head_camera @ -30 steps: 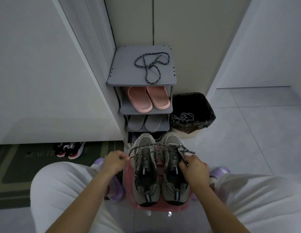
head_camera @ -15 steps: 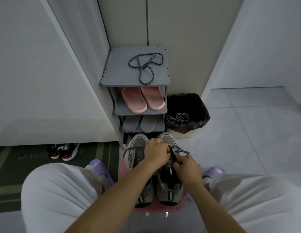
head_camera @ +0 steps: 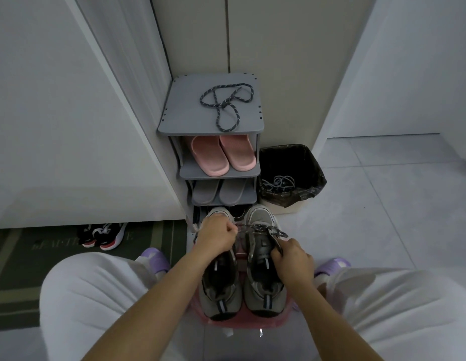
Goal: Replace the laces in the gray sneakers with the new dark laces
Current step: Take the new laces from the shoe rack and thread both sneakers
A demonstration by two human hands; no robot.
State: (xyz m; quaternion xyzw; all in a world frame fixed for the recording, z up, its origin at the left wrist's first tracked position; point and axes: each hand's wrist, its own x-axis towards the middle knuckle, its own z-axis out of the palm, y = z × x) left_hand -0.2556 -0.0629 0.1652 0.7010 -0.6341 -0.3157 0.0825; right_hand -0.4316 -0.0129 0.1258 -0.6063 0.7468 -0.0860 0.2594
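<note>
Head view, straight down between two knees in white trousers point(head_camera: 96, 295). The gray sneakers point(head_camera: 263, 287) sit side by side, toes pointing away from the person, on a low pink surface point(head_camera: 242, 323) that is right up against the foot of a gray shoe rack point(head_camera: 174, 118).

The left hand point(head_camera: 217, 237) is balled into a tight fist over the forefoot of the left-side sneaker. A dark lace point(head_camera: 268, 228) with pale flecks comes out of that fist, crosses the gap and runs over the front of the right-side sneaker. The right hand point(head_camera: 292, 259) is curled in as well, fingertips pinching the same lace at the outer edge of that shoe's lacing. So both hands are clamped on one lace, and it's drawn fairly straight between them. Which eyelets it passes through I can't tell; it's dim down there and the hands cover the spot.

Up on the rack's top shelf lies a second dark lace point(head_camera: 226, 105), loosely looped, with nobody touching it. One shelf down is a pair of pink slippers point(head_camera: 221, 155), and below them gray slippers point(head_camera: 219, 191).

Just right of the rack stands a bin point(head_camera: 314, 162) lined with a black bag, with a tangle of pale laces point(head_camera: 278, 182) at the bottom. Off to the left, black-and-red trainers point(head_camera: 104, 235) rest on a green mat point(head_camera: 44, 256) by the wall. The person's feet are in purple slippers point(head_camera: 153, 259), one on either side of the pink surface.
</note>
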